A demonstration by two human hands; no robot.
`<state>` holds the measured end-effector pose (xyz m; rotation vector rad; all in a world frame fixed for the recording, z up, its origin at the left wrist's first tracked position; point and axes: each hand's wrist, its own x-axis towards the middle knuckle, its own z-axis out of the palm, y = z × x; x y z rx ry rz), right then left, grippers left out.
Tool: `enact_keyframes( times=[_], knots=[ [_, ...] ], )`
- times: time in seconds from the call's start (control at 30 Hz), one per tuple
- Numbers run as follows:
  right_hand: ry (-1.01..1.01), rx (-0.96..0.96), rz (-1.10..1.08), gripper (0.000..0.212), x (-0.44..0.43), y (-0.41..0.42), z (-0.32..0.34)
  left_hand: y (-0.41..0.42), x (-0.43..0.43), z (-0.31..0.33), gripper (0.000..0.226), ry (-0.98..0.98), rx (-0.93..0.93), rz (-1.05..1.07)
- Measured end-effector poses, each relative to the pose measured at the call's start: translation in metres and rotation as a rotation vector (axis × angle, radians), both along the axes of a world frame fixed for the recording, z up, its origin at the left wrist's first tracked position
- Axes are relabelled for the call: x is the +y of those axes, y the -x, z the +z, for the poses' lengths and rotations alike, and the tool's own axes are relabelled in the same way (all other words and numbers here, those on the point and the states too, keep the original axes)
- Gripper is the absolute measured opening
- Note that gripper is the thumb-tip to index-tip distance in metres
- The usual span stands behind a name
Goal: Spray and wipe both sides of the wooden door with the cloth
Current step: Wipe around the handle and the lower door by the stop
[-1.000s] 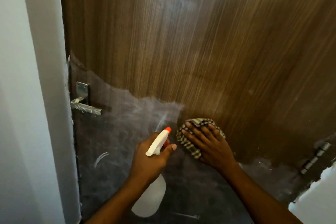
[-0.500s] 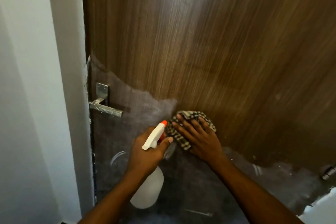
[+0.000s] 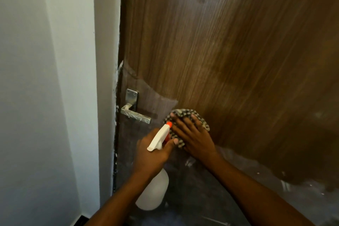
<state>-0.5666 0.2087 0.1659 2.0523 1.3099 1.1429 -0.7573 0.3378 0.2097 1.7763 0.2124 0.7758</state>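
Note:
The wooden door (image 3: 229, 51) fills the right of the view, brown on its upper part and dull grey with a filmy covering lower down. My right hand (image 3: 192, 134) presses a checked cloth (image 3: 187, 113) flat against the door, fingers spread, just right of the handle. My left hand (image 3: 152, 152) grips the neck of a white spray bottle (image 3: 153, 192). Its white trigger head with an orange nozzle (image 3: 169, 124) points up at the cloth.
A metal lever handle (image 3: 135, 114) with its plate sits at the door's left edge. A white wall and door frame (image 3: 104, 79) stand on the left. Paint specks mark the grey lower part of the door.
My right hand has slid the cloth to the left and upward, towards the handle. My left hand with the bottle has followed it. The view has shifted left, showing more wall.

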Motion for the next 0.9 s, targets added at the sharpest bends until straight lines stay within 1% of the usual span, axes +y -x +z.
enact_keyframes(
  times=[0.07, 0.13, 0.2, 0.27, 0.33, 0.4, 0.47, 0.57, 0.63, 0.7, 0.77, 0.83, 0.9],
  knots=[
    [0.061, 0.0, 0.011, 0.073, -0.015, 0.002, 0.002, 0.004, 0.006, -0.001, 0.036, 0.017, 0.01, 0.001],
    [0.056, -0.012, 0.033, 0.077, -0.031, 0.005, 0.014, 0.006, 0.012, -0.002, 0.034, 0.029, 0.033, 0.0],
    [-0.063, -0.011, 0.008, 0.075, -0.034, 0.009, 0.032, 0.008, 0.015, -0.001, 0.033, 0.043, 0.043, 0.01],
    [-0.206, -0.017, -0.039, 0.069, -0.009, 0.013, 0.048, 0.008, 0.021, 0.001, 0.034, 0.074, 0.053, 0.013],
    [-0.248, -0.017, -0.05, 0.065, 0.029, 0.013, 0.051, 0.008, 0.028, 0.004, 0.033, 0.098, 0.062, 0.018],
    [-0.163, -0.007, -0.035, 0.066, 0.064, 0.01, 0.045, 0.007, 0.041, 0.008, 0.029, 0.109, 0.08, 0.035],
    [0.037, 0.001, -0.042, 0.07, 0.079, 0.008, 0.031, 0.007, 0.05, 0.011, 0.036, 0.094, 0.089, 0.048],
    [0.385, 0.052, -0.129, 0.076, 0.072, 0.011, 0.005, 0.011, 0.061, 0.013, 0.04, 0.1, 0.104, 0.061],
    [0.471, 0.041, -0.109, 0.077, 0.059, 0.012, 0.005, 0.013, 0.069, 0.016, 0.04, 0.123, 0.121, 0.069],
    [0.419, 0.005, -0.016, 0.08, 0.049, 0.006, 0.016, 0.013, 0.073, 0.018, 0.04, 0.141, 0.148, 0.068],
    [0.285, -0.017, 0.038, 0.082, 0.051, 0.001, 0.04, 0.012, 0.076, 0.021, 0.039, 0.16, 0.158, 0.06],
    [0.168, -0.011, 0.027, 0.079, 0.066, 0.006, 0.064, 0.011, 0.076, 0.023, 0.039, 0.171, 0.176, 0.052],
    [0.146, -0.011, 0.016, 0.075, 0.085, 0.011, 0.075, 0.008, 0.079, 0.025, 0.044, 0.198, 0.196, 0.071]
  ],
)
